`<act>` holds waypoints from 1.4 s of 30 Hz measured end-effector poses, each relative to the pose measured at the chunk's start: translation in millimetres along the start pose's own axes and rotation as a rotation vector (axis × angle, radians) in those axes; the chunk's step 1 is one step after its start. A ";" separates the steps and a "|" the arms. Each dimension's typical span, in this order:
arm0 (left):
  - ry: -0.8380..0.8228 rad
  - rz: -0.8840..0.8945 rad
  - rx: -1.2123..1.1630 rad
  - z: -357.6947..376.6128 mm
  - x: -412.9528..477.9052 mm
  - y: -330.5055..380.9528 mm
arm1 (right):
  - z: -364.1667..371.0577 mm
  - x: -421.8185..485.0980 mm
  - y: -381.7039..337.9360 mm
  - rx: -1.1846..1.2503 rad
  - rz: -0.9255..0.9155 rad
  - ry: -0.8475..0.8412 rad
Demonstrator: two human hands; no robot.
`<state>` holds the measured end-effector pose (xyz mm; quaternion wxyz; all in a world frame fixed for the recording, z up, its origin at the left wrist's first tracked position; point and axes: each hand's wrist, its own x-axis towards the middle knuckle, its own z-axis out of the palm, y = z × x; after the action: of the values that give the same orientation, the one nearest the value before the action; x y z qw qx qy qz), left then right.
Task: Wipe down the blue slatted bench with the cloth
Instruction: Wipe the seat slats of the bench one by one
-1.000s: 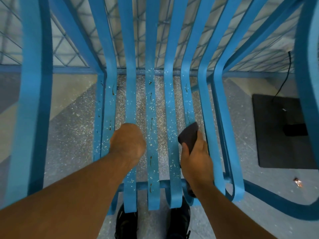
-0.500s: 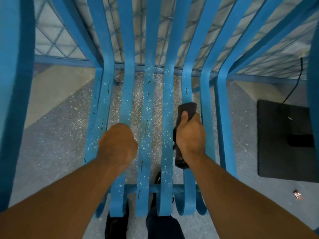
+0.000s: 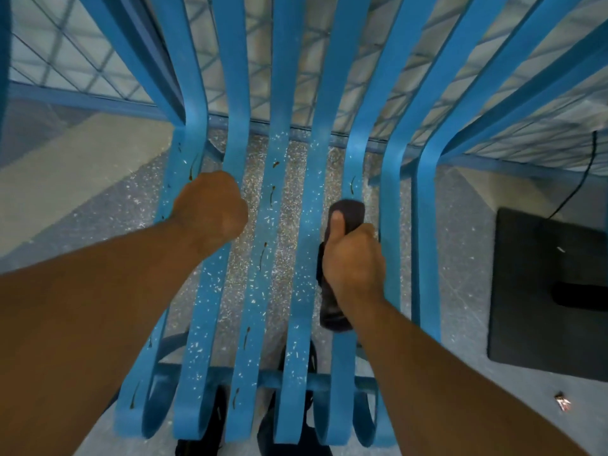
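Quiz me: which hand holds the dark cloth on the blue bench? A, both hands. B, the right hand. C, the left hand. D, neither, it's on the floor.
B: the right hand grips the dark cloth with its thumb on top, while the left hand curls round a bench slat with no cloth.

Soft, even, cool light, with no glare or hard shadows; the speckled floor (image 3: pixel 98 209) under the bench slats (image 3: pixel 284 77) reads brightest. The wide lens bows the slats outward at the edges. Fine detail is smeared throughout, and the black mat (image 3: pixel 543 274) is nearly featureless.
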<state>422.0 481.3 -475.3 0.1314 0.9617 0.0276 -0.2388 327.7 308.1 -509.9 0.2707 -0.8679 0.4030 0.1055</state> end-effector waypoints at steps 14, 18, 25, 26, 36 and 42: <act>-0.057 -0.089 0.004 -2.1 4.6 7.1 | -2.6 2.2 -1.1 0.062 -0.237 0.017; -0.014 -0.094 0.010 -0.1 2.8 7.4 | 3.6 49.1 -34.4 0.071 -0.096 0.055; -0.050 -0.077 0.029 3.5 7.8 3.7 | 6.3 101.8 -69.8 0.167 -0.112 0.230; -0.056 -0.072 0.027 3.7 8.1 3.5 | 6.1 103.5 -70.5 0.208 -0.131 0.269; -0.099 -0.093 -0.013 -0.6 5.1 6.4 | -0.9 88.8 -59.4 0.169 -0.043 0.056; -0.102 -0.099 -0.046 -3.6 3.1 7.3 | 3.7 24.2 -13.0 0.091 -0.024 0.019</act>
<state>427.3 475.2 -471.9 0.1428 0.9425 0.0737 -0.2930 353.5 301.5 -517.6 0.3072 -0.8605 0.3994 0.0757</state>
